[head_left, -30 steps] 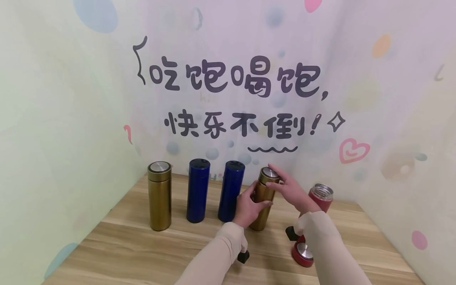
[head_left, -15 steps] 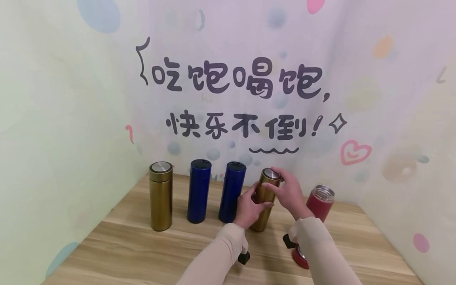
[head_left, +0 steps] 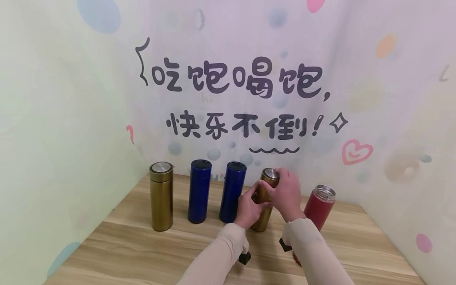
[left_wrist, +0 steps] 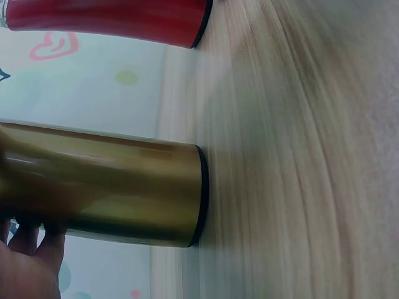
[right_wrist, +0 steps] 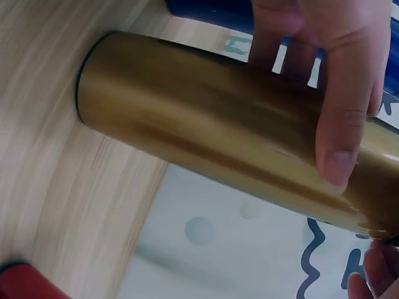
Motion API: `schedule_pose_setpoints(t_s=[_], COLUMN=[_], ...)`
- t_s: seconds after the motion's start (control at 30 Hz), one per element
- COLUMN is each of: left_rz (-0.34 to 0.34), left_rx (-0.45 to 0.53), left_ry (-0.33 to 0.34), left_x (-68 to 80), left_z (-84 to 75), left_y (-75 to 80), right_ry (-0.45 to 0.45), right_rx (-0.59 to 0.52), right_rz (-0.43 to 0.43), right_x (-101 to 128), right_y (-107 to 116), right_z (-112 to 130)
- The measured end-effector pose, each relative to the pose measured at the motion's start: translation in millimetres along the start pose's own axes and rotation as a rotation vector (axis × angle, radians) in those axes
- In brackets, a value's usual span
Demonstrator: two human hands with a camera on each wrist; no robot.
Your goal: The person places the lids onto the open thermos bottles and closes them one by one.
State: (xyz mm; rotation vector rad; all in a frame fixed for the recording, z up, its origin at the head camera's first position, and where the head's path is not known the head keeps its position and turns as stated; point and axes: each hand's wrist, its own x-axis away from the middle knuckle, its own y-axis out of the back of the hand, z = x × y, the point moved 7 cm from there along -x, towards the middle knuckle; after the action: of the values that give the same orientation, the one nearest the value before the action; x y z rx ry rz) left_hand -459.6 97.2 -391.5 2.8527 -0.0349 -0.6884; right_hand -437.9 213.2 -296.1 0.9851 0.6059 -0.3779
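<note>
A gold thermos (head_left: 261, 221) with a silver-topped lid (head_left: 270, 173) stands on the table, right of centre. My left hand (head_left: 247, 208) grips its body from the left; in the right wrist view the thumb (right_wrist: 340, 162) lies across the gold wall. My right hand (head_left: 288, 194) curls round the lid from the right, with part of the lid top showing. In the left wrist view the black-edged base of the gold thermos (left_wrist: 124, 187) rests on the wood.
Two blue thermoses (head_left: 199, 192) and another gold thermos (head_left: 162, 206) stand upright to the left. At right stands a red thermos (head_left: 319, 208) with its steel mouth uncovered. Its red lid (head_left: 297, 259) lies nearer, mostly behind my right sleeve. A printed cloth wall (head_left: 228, 39) encloses the wooden table (head_left: 135, 257).
My right hand has turned round the lid, its fingers bending in and its wrist and forearm swinging left. The sleeve now covers most of the red lid. My left hand keeps its grip.
</note>
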Motion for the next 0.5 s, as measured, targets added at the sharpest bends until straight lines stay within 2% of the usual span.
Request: schedule_pose_setpoints(t_s=[0.1, 0.33, 0.4, 0.5], left_rz=[-0.006, -0.012, -0.001, 0.003], left_rx=[-0.006, -0.012, -0.007, -0.006], left_ry=[-0.012, -0.04, -0.033, -0.031], left_x=[-0.2, -0.2, -0.4, -1.6], left_z=[-1.5, -3.2, -2.6, -3.1], left_y=[-0.1, 0.7, 0.2, 0.4], right_ry=[-0.041, -0.125, -0.136, -0.136], right_rx=[-0.11, -0.654, -0.732, -0.759], right_rz=[0.071, 0.323, 0.378, 0.426], right_x=[-0.8, 0.7, 1.0, -0.5], right_y=[-3.2, -9.0, -9.6, -9.6], right_z=[-4.5, -16.5, -19.7, -22.7])
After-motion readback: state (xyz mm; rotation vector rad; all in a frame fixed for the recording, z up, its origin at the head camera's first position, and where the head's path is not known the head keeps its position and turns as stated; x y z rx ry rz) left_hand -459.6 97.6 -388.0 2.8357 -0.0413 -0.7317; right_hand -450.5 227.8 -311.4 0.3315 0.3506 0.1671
